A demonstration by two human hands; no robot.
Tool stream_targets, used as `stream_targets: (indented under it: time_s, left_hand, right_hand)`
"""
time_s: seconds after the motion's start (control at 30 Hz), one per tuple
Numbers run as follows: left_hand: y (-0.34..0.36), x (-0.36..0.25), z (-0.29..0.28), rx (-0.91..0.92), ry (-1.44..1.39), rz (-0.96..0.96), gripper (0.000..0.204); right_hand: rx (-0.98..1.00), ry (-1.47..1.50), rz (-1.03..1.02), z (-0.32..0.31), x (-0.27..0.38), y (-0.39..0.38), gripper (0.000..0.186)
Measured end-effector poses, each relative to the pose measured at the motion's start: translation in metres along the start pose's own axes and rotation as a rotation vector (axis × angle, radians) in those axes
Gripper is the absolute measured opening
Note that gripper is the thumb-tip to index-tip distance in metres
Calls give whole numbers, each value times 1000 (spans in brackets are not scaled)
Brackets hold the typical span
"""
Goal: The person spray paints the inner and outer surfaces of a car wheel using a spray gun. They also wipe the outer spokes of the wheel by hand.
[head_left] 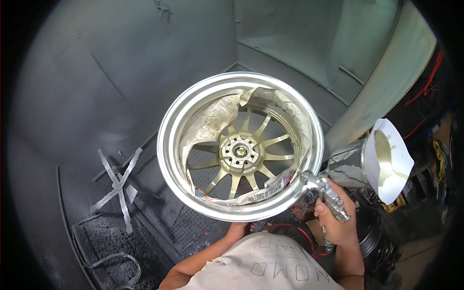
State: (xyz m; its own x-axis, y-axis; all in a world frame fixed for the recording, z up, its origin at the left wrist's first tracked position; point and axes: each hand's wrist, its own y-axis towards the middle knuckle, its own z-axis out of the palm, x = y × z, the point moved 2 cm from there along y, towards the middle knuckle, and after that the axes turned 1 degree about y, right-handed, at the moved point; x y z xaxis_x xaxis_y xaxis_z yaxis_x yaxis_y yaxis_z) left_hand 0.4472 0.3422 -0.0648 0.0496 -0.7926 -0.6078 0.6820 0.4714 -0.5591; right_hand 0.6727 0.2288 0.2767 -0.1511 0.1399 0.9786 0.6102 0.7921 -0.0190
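Observation:
A wheel rim [166, 164] with a bright silver lip and gold spokes [234, 186] faces up before me. Crumpled masking paper [210, 121] lines the inside of its barrel. At the rim's lower right, my right hand [338, 217] is closed around a metal spray gun [333, 198], its head close to the silver lip. A cup [350, 166] sits beside the gun, with a white paper piece [398, 164] stained yellowish at its far end. My left hand [238, 231] is just below the rim's near edge, its fingers mostly hidden.
Grey booth walls [121, 53] rise behind and to the left. A grey cross-shaped stand [117, 186] is at the left, near a curved hose-like piece [116, 256]. Dark round objects [372, 237] and red hoses [304, 234] lie at the lower right.

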Motion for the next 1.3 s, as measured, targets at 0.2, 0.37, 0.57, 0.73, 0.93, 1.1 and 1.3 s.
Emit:
stream_targets:
  time_s: [0.2,0.37,0.57,0.73,0.93,1.1,1.3]
  left_hand:
    - [1,-11,5,46,-5,-16,24]
    - [-6,-33,1,63,-16,-18,25]
    - [-9,-41,2,92,293,-27,33]
    - [22,-11,-66,196,1057,372,46]
    - [-26,81,-266,-542,1578,-428,48]
    - [-46,116,-174,-675,722,-134,42]
    - [-90,204,-36,-475,1094,-83,37]
  right_hand:
    - [-148,130,30,-21,8,-6,66]
    - [-134,135,-52,-36,7,-12,69]
    - [-175,139,-38,-49,-16,-20,67]
    - [-268,101,50,-74,-73,-27,63]
    - [-104,163,187,-94,-198,-47,67]
    - [159,100,448,-111,-339,-75,70]
    - [741,-348,281,-96,-506,-99,72]
